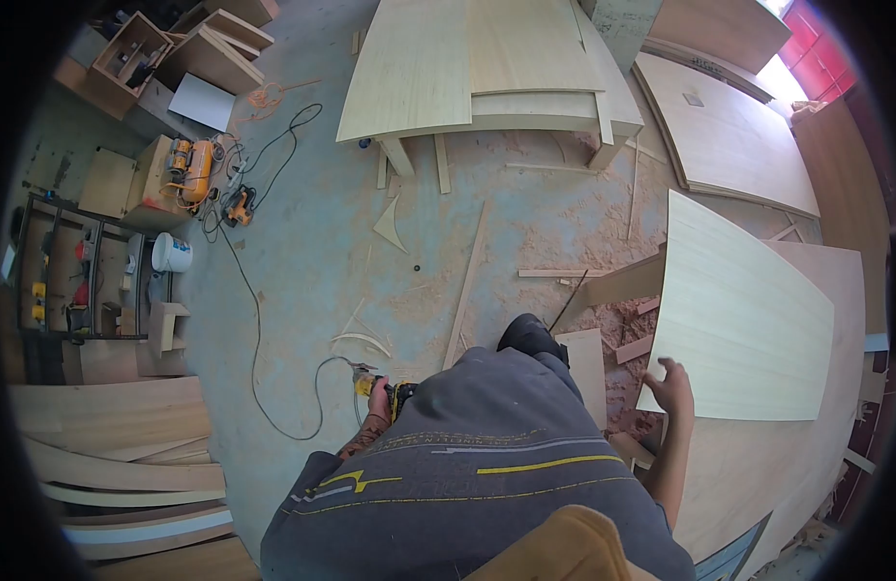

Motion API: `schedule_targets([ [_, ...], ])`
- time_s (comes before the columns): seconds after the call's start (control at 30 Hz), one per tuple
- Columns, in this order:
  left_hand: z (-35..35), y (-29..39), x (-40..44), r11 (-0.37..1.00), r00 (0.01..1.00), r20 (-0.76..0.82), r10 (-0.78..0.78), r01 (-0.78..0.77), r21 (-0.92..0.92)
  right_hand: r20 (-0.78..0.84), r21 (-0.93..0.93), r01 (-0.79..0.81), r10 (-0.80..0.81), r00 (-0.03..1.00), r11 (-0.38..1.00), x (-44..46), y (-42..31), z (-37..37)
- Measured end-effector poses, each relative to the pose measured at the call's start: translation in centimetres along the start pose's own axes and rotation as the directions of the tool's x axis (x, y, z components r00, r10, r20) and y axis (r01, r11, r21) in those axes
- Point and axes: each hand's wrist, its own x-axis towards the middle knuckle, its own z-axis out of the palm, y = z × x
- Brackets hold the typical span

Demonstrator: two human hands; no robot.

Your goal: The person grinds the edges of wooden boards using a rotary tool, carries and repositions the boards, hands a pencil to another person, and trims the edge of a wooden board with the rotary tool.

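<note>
Low beside my left leg, my left hand (379, 399) is wrapped around a yellow-and-black power tool (363, 384). Its metal end points toward the floor, a dark cable runs near it, and my hand and clothing hide much of its body. On the other side, my right hand (672, 387) is at the near left edge of a pale, curved-edged plywood sheet (743, 329). Thumb and forefinger are apart there; whether they press on the sheet I cannot tell. Beneath that sheet lies a larger board (758, 474).
Ahead stands a worktable (525, 116) bearing plywood panels. An orange compressor (193, 172) and a corded tool (239, 205) are at left, with a cable (257, 329) snaking across the floor. Curved boards (128, 416) are stacked at lower left. Shavings and wood strips (467, 281) litter the floor.
</note>
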Motion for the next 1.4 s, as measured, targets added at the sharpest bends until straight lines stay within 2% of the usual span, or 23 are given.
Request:
schedule_targets([
  [0.03,0.8,0.2,0.1,1.000,1.000,-0.003,0.003,-0.003,0.000,-0.161,0.096,0.137,-0.121,0.980,0.986,1.3,-3.1,-0.3],
  [0.07,1.6,0.5,0.1,0.998,0.998,0.000,0.060,-0.060,0.002,-0.268,0.165,0.217,-0.167,0.949,0.962,2.6,-7.0,-0.9],
  [0.1,2.5,0.9,0.1,0.993,0.993,0.003,0.119,-0.119,0.003,-0.280,0.237,0.270,-0.201,0.939,0.933,4.6,-9.9,-0.8],
  [0.17,4.2,1.7,-0.6,0.995,0.995,0.031,0.097,-0.097,-0.013,-0.286,0.310,0.328,-0.241,0.927,0.892,8.9,-14.6,0.0],
  [0.23,5.8,3.1,-1.1,0.998,0.994,0.096,0.050,-0.047,-0.039,-0.168,0.334,0.446,-0.413,0.895,0.830,13.9,-18.6,1.2],
  [0.27,5.0,3.2,1.5,0.997,0.995,0.075,0.063,-0.060,-0.045,-0.160,0.343,0.452,-0.423,0.892,0.823,16.6,-20.0,2.0],
  [0.33,5.1,4.2,2.2,0.992,0.991,0.053,0.121,-0.119,-0.040,-0.012,0.275,0.483,-0.499,0.866,0.831,22.9,-22.5,4.2],
  [0.37,5.5,5.1,2.2,0.986,0.985,0.044,0.168,-0.167,-0.026,-0.006,0.290,0.492,-0.512,0.859,0.821,26.0,-23.7,5.2],
  [0.43,6.0,6.9,3.0,0.972,0.972,0.018,0.235,-0.235,-0.012,0.123,0.171,0.442,-0.464,0.877,0.880,32.5,-26.7,7.1],
  [0.5,6.5,8.4,2.9,0.958,0.991,0.107,-0.079,0.105,-0.267,0.163,0.134,0.459,-0.477,0.864,0.878,38.3,-29.8,9.7],
  [0.53,7.2,9.7,2.2,0.941,0.983,0.141,-0.120,0.157,-0.300,0.186,0.075,0.466,-0.471,0.862,0.882,40.7,-31.4,11.0],
  [0.67,13.7,15.5,-3.1,0.935,0.971,0.238,0.002,0.083,-0.344,0.242,0.164,0.532,-0.556,0.795,0.831,48.4,-37.2,17.1],
  [0.73,17.4,17.4,-5.2,0.929,0.965,0.260,0.036,0.064,-0.364,0.351,0.234,0.508,-0.559,0.751,0.829,50.5,-40.7,18.4],
  [0.77,18.2,18.1,-4.8,0.927,0.966,0.255,0.039,0.061,-0.371,0.356,0.234,0.513,-0.564,0.745,0.826,51.1,-42.2,18.6],
  [0.83,18.8,20.8,-2.3,0.954,0.968,0.249,-0.022,0.095,-0.285,0.490,0.286,0.422,-0.510,0.707,0.860,52.4,-45.3,18.9],
  [0.93,18.4,25.7,2.0,0.975,0.959,0.279,0.049,0.015,-0.221,0.501,0.310,0.398,-0.504,0.703,0.863,54.5,-48.4,20.5],
  [1.03,24.5,30.7,0.6,0.986,0.943,0.319,0.090,-0.041,-0.160,0.508,0.349,0.297,-0.446,0.737,0.889,56.5,-51.1,20.7],
  [1.1,27.9,34.2,2.1,0.943,0.946,0.108,0.307,-0.287,-0.170,0.446,0.376,0.253,-0.414,0.793,0.891,58.5,-52.5,23.1],
  [1.13,29.2,36.2,2.6,0.939,0.933,0.138,0.331,-0.311,-0.148,0.395,0.385,0.232,-0.387,0.833,0.893,60.1,-52.6,25.1],
  [1.23,32.3,43.2,7.1,0.944,0.919,0.230,0.322,-0.292,-0.154,0.383,0.396,0.085,-0.248,0.890,0.915,61.5,-55.4,23.0],
  [1.3,35.1,48.4,10.5,0.947,0.923,0.216,0.319,-0.319,-0.036,0.381,0.429,-0.045,-0.135,0.915,0.902,63.2,-57.4,22.5],
  [1.33,37.6,50.9,11.3,0.953,0.918,0.261,0.299,-0.303,-0.024,0.397,0.431,-0.120,-0.068,0.915,0.894,63.3,-57.8,22.8],
  [1.4,42.3,55.6,12.4,0.937,0.956,0.197,0.215,-0.259,0.233,0.457,0.324,-0.065,-0.096,0.884,0.944,63.7,-60.2,22.2],
])
